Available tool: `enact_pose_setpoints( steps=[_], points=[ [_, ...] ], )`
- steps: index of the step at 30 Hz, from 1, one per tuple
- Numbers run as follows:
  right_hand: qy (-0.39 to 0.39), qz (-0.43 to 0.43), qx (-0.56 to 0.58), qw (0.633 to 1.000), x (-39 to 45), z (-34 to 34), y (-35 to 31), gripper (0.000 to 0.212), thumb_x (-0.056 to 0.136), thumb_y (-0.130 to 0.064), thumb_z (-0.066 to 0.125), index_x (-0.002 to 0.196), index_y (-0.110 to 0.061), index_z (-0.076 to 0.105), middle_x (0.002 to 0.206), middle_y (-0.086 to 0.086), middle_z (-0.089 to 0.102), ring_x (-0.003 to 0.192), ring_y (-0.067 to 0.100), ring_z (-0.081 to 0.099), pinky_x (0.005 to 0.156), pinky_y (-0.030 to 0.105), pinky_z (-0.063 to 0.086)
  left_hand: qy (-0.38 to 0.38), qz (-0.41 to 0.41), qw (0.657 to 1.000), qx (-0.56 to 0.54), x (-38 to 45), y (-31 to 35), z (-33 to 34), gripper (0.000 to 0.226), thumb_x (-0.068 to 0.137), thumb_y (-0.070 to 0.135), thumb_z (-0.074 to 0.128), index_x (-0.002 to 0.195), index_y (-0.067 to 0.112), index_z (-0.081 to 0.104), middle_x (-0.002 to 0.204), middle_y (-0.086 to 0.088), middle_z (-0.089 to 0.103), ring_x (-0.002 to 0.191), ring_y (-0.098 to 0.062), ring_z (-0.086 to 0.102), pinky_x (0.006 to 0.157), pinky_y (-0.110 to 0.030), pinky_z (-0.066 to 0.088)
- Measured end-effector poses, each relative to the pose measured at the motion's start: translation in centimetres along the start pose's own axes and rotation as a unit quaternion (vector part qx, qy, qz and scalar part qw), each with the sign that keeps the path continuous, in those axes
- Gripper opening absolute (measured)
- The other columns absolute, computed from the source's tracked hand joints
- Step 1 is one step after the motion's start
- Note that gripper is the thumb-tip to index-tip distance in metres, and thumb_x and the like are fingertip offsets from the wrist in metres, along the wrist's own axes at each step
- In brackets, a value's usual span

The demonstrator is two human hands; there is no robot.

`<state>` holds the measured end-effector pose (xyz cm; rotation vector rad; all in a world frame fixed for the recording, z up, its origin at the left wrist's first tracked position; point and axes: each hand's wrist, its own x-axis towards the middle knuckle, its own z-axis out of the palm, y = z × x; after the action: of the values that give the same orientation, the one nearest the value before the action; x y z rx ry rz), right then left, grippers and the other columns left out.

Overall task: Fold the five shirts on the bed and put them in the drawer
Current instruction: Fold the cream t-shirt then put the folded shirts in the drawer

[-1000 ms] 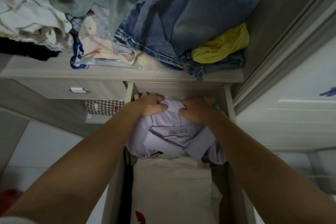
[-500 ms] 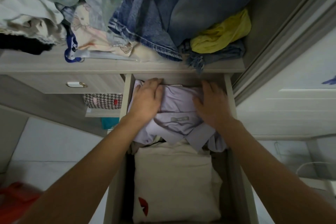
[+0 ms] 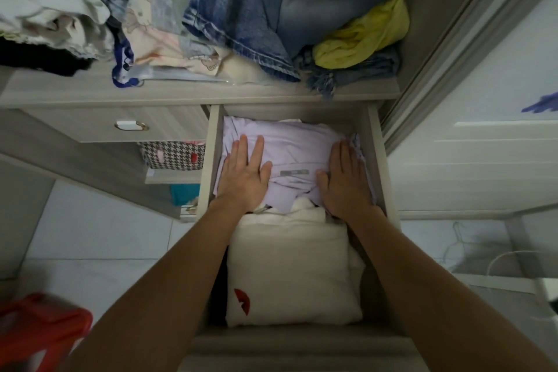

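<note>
The lilac shirt (image 3: 290, 148) is being pressed flat at the back of the open drawer (image 3: 208, 160), w/ both palms down: left hand (image 3: 246, 174) and right hand (image 3: 344, 180) are laid on it, fingers straight and spread, nothing pinched. Risk, as judged: the collar end is left rumpled over the white folded shirt (image 3: 290, 275) in front, so the fold could be undone when the hands are lifted, or fabric along the right wall could be snagged once the drawer is shut. Vs 1 s ago: the bunched-up grip has been swapped for flat palms, and the shirt has been pushed further back & smoothed.
</note>
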<state>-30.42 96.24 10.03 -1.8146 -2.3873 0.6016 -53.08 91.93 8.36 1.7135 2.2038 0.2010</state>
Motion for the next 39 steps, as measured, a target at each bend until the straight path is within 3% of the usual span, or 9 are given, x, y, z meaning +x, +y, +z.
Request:
enact_pose_setpoints(
  steps=[8, 11, 15, 20, 22, 28, 33, 36, 39],
  points=[
    [0.057, -0.043, 0.053, 0.996, -6.8, -4.9, -1.9, 0.065, 0.094, -0.021, 0.055, 0.151, -0.003, 0.030, 0.158, 0.021, 0.025, 0.144, 0.036, 0.026, 0.117, 0.043, 0.027, 0.079, 0.074, 0.981, -0.158, -4.6, 2.1, -4.5, 0.053, 0.106, 0.032, 0.040, 0.155, 0.018, 0.028, 0.164, -0.006, 0.019, 0.152, -0.016, 0.010, 0.118, -0.022, 0.003],
    [0.019, 0.058, 0.161, 0.985, -12.5, -4.7, -0.9, 0.062, 0.088, -0.025, 0.066, 0.141, -0.005, 0.041, 0.139, 0.021, 0.043, 0.126, 0.040, 0.044, 0.102, 0.044, 0.043, 0.078, 0.052, 0.972, -0.213, -9.8, 2.2, -5.7, 0.054, 0.103, 0.032, 0.045, 0.154, 0.020, 0.029, 0.161, -0.002, 0.027, 0.144, -0.003, 0.017, 0.114, -0.023, 0.018],
    [-0.202, 0.249, 0.218, 0.922, -15.6, -1.9, -1.3, 0.076, 0.091, -0.043, 0.061, 0.147, -0.009, 0.025, 0.145, 0.019, 0.035, 0.131, 0.037, 0.040, 0.103, 0.040, 0.037, -0.022, -0.068, 0.979, -0.190, -15.8, 1.9, -4.4, 0.072, 0.096, 0.028, 0.058, 0.157, 0.018, 0.019, 0.164, -0.009, 0.015, 0.150, -0.023, 0.018, 0.120, -0.032, 0.021],
    [-0.204, 0.254, 0.247, 0.913, -16.2, 0.4, -2.5, 0.080, 0.092, -0.038, 0.052, 0.153, -0.006, 0.012, 0.155, 0.020, 0.023, 0.142, 0.036, 0.025, 0.115, 0.043, 0.025, -0.108, -0.232, 0.945, -0.203, -19.3, 2.6, -2.5, 0.079, 0.095, 0.031, 0.056, 0.158, 0.025, 0.008, 0.153, -0.012, 0.033, 0.129, -0.030, 0.048, 0.092, -0.033, 0.051],
    [-0.205, 0.252, 0.246, 0.913, -16.4, 0.4, -1.9, 0.078, 0.092, -0.038, 0.050, 0.154, -0.008, 0.012, 0.154, 0.020, 0.026, 0.140, 0.037, 0.030, 0.115, 0.043, 0.028, -0.137, -0.258, 0.934, -0.205, -19.9, 2.9, -2.1, 0.076, 0.095, 0.031, 0.052, 0.158, 0.021, 0.010, 0.145, -0.014, 0.044, 0.119, -0.034, 0.056, 0.095, -0.042, 0.051],
    [-0.193, 0.232, 0.251, 0.920, -18.0, 0.4, -1.4, 0.083, 0.092, -0.038, 0.050, 0.156, -0.010, 0.006, 0.157, 0.019, 0.024, 0.141, 0.036, 0.031, 0.114, 0.040, 0.029, -0.128, -0.282, 0.940, -0.141, -20.3, 3.9, -1.8, 0.073, 0.094, 0.035, 0.047, 0.157, 0.024, 0.011, 0.150, -0.016, 0.017, 0.128, -0.041, 0.042, 0.106, -0.048, 0.042],
    [-0.216, 0.235, 0.280, 0.906, -17.9, -0.6, -0.9, 0.071, 0.091, -0.034, 0.050, 0.152, -0.010, 0.021, 0.143, 0.017, 0.047, 0.121, 0.032, 0.054, 0.094, 0.032, 0.045, -0.167, -0.253, 0.935, -0.186, -20.9, 2.8, -2.1, 0.076, 0.095, 0.034, 0.044, 0.158, 0.031, 0.002, 0.129, -0.025, 0.057, 0.108, -0.038, 0.062, 0.098, -0.042, 0.050],
    [-0.209, 0.233, 0.259, 0.914, -18.1, -0.9, -0.7, 0.069, 0.093, -0.034, 0.050, 0.150, -0.005, 0.025, 0.144, 0.019, 0.046, 0.124, 0.033, 0.052, 0.098, 0.033, 0.043, -0.168, -0.213, 0.941, -0.201, -20.7, 3.3, -2.3, 0.071, 0.093, 0.030, 0.048, 0.156, 0.028, 0.016, 0.112, -0.013, 0.069, 0.087, -0.024, 0.067, 0.080, -0.027, 0.049],
    [-0.198, 0.236, 0.232, 0.923, -18.6, -0.8, -1.1, 0.086, 0.093, -0.041, 0.052, 0.154, -0.003, 0.007, 0.151, 0.020, 0.036, 0.132, 0.034, 0.044, 0.107, 0.039, 0.040, -0.172, -0.164, 0.945, -0.227, -21.2, 4.1, -1.6, 0.064, 0.096, 0.028, 0.051, 0.155, 0.028, 0.025, 0.141, -0.006, 0.055, 0.117, -0.016, 0.055, 0.085, -0.019, 0.033]
  ],
)
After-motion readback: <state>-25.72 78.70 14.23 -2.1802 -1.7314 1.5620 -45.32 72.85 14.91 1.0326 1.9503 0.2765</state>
